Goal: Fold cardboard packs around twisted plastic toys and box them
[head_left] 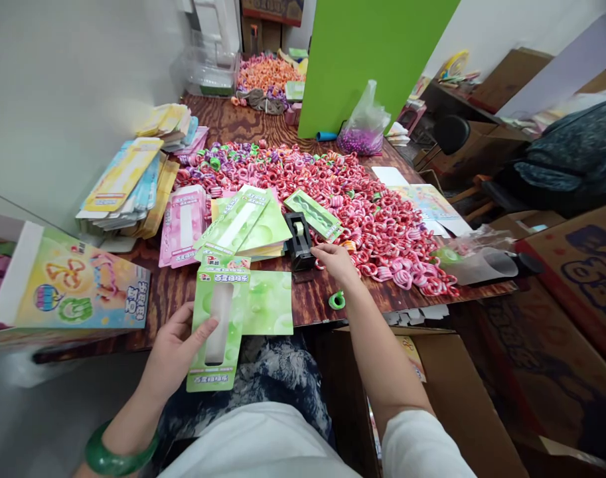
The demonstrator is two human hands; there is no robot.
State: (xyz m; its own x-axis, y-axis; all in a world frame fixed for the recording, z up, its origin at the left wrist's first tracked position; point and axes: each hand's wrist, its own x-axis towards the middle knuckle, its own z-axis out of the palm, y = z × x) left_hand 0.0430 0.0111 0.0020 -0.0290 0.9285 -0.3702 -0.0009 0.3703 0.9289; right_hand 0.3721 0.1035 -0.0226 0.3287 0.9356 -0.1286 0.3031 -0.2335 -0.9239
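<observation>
My left hand (176, 338) grips a flat green packaging box (199, 358) with a clear window, thumb across its front. Behind that box lies a green printed card (273, 302) at the table edge. My right hand (336, 262) is at the side of a black tape dispenser (299, 242), thumb and forefinger pinched together. Whatever sits between those fingertips is too small to make out. Beyond the dispenser rests a green box (313, 216) with a twisted green band showing in its window. A single green coil ring (337, 301) lies near my right wrist.
A wide heap of red and pink coil rings (382, 232) covers the wooden table (173, 292). Stacks of yellow boxes (121, 176) and pink boxes (183, 222) stand left. An open printed carton (83, 279) is at far left. A cardboard box (447, 398) sits below right.
</observation>
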